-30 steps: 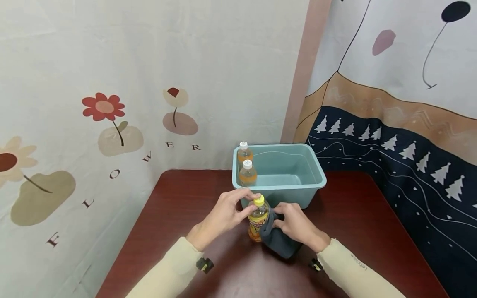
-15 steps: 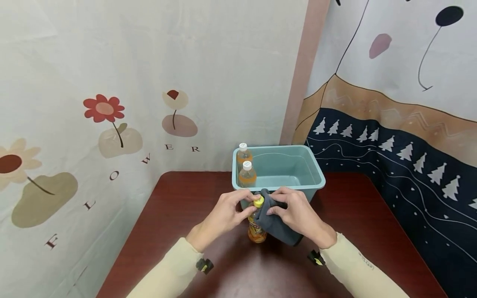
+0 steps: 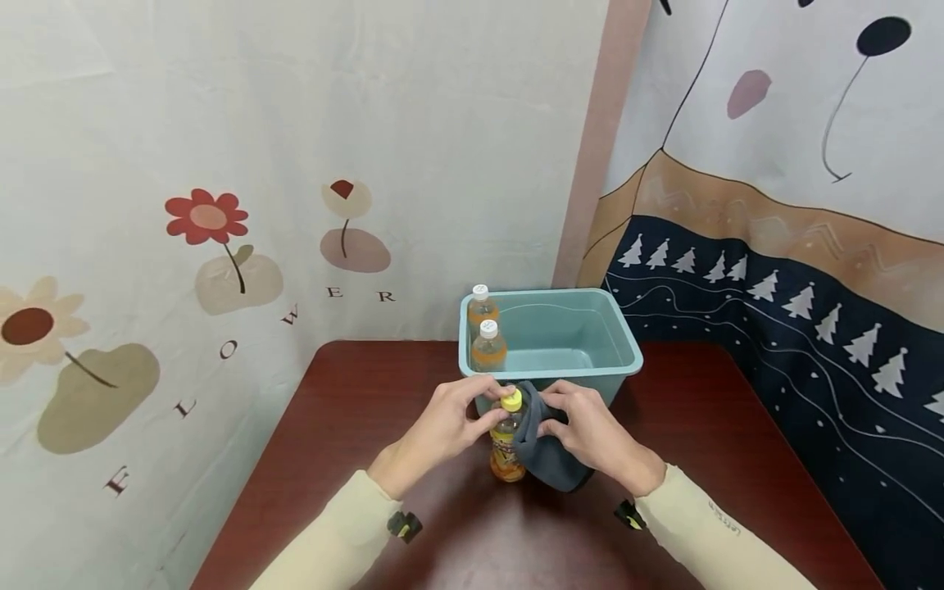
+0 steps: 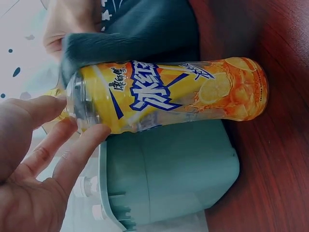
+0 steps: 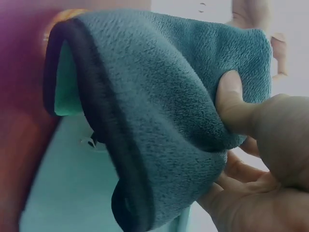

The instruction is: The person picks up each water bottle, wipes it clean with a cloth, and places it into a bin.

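An iced tea bottle (image 4: 164, 94) with a yellow cap (image 3: 512, 400) and a yellow and orange label stands upright on the table, just in front of the tub. My left hand (image 3: 453, 422) pinches it at the cap and neck between thumb and fingers. My right hand (image 3: 593, 430) grips a dark grey-blue cloth (image 5: 169, 92), thumb on one side and fingers on the other. The cloth lies against the bottle's right side, and a fold of it hangs down. In the right wrist view the cloth hides most of the bottle.
Behind the hands a light blue tub (image 3: 549, 374) stands on the dark red table (image 3: 383, 393). Two white-capped bottles, a front one (image 3: 489, 348) and a rear one (image 3: 483, 307), stand along its left side. A printed curtain (image 3: 442, 147) hangs behind the table.
My right hand has moved the cloth up to the level of the cap, then slightly down along the bottle's right side. My left hand keeps its hold on the cap.
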Available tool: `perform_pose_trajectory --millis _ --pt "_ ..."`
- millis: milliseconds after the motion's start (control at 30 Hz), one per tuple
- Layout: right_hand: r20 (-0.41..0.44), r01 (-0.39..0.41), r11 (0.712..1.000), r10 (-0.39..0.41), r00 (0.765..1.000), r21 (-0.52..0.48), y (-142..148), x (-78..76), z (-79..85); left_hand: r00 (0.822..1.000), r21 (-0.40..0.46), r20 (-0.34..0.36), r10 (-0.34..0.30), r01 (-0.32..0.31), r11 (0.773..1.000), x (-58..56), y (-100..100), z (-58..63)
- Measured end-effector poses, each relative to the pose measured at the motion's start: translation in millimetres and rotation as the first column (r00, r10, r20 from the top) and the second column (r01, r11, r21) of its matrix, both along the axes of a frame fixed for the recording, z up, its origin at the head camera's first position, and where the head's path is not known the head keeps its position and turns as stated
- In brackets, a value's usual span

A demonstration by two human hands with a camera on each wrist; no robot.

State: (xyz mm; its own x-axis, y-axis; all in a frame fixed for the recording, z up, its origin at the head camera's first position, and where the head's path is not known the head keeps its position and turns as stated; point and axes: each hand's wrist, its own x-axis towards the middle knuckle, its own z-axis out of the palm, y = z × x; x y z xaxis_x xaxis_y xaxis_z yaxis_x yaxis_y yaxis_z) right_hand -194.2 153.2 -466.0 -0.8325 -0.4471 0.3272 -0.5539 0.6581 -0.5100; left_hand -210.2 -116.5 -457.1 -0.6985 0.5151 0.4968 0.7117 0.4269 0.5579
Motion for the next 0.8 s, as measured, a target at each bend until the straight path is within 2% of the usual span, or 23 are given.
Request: perform_pose_trajectory --millis 167,233,367,467,633,800 --pt "-0.013 -0.005 0.998 0.006 1.0 0.061 1 -3.0 -27.0 1.0 -0.016 0.002 0.012 -0.012 1.0 1.2 -1 -0.1" --pt "-0.011 -0.031 0.996 0.032 0.999 0.088 1 -4.5 -40.8 1.0 -0.022 0.0 0.019 -0.019 1.0 1.0 -1 -0.4" --pt "0.042 -0.087 0.987 0.082 0.996 0.134 -2 -4.6 -67.1 1.0 -0.03 0.006 0.022 -0.022 0.999 0.8 -1 -0.2" --pt "0.09 -0.099 0.986 0.087 0.992 0.137 -2 -5.6 -79.2 1.0 -0.027 0.012 0.013 -0.012 1.0 1.0 0 -0.5" --pt "0.108 -0.084 0.993 0.074 0.991 0.085 0 -11.1 -79.3 1.0 -0.026 0.013 0.015 -0.014 1.0 2.3 1 -0.6" --pt "0.075 -0.027 0.999 0.025 0.997 0.027 1 -7.6 -54.6 1.0 -0.015 0.008 0.011 -0.011 1.0 3.8 -1 1.2"
